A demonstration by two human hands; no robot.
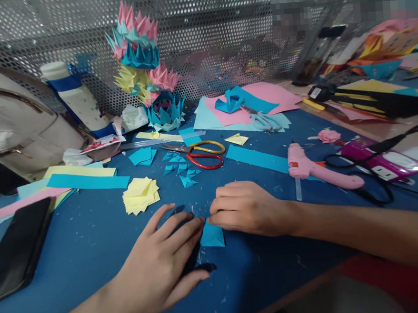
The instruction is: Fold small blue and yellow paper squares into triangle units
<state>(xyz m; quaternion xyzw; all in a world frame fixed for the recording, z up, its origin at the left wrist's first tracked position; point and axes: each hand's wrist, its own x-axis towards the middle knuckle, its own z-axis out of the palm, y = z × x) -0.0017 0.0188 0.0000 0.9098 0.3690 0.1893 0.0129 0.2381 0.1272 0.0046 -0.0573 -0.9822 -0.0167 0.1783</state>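
A small square of blue paper (212, 235) lies on the blue table between my two hands. The fingers of my left hand (167, 254) are stretched out, thumb apart, with the fingertips at the paper's left edge. My right hand (250, 208) is closed, its curled fingers pinching at the paper's upper edge and partly hiding it. Beyond my hands lie several small folded blue triangles (181, 169), a stack of yellow paper squares (140, 195) and some blue paper squares (143, 156). Scissors with red and yellow handles (194, 152) rest just behind the triangles.
A pink glue gun (319, 170) lies right, beside a purple power strip (381, 159) and black cable. Paper strips (89, 180) and a phone (20, 246) sit left. At the back stand a bottle (78, 101), a folded-paper tower (141, 56) and coloured sheets (276, 97) with blue-handled scissors (265, 121).
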